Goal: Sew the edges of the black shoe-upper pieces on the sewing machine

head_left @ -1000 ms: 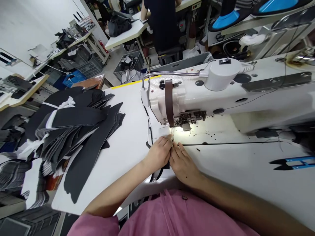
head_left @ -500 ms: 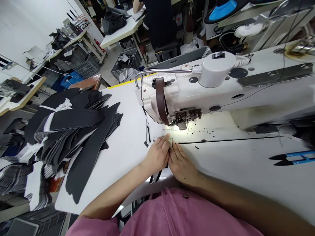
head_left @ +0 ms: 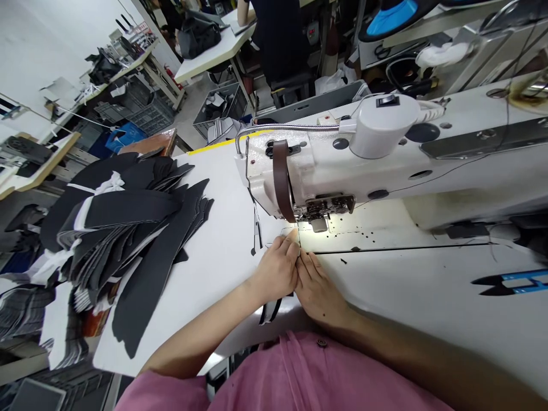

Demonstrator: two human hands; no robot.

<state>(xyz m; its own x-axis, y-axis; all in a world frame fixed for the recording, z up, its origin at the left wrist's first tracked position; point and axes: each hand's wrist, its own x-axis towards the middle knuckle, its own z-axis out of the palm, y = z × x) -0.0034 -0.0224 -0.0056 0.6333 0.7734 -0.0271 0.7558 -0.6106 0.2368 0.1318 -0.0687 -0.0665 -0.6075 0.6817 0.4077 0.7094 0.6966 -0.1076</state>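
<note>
My left hand (head_left: pixel 277 268) is closed in a pinch just in front of the sewing machine's needle area, its index finger pointing at the lit plate. What it pinches is hidden under the fingers. Against it, my right hand (head_left: pixel 319 290) lies with fingers stretched flat on the machine bed. From beneath the left hand a black strip with white edging (head_left: pixel 270 311) runs down over the table's front edge. The white sewing machine (head_left: pixel 274 171) stands over both hands, a brown strap (head_left: pixel 281 180) hanging on its head.
Bundled dark fabric pieces (head_left: pixel 124 228) tied with white strips lie at the left of the white table (head_left: pixel 214 245). Blue-handled thread snips (head_left: pixel 509 282) rest at the right. Behind stands a grey crate (head_left: pixel 220 108); a person in dark clothing (head_left: pixel 282 45) sits beyond.
My left fingers have curled closer, covering the pale bit that showed between the hands. Both hands stay by the needle. The view has shifted slightly.
</note>
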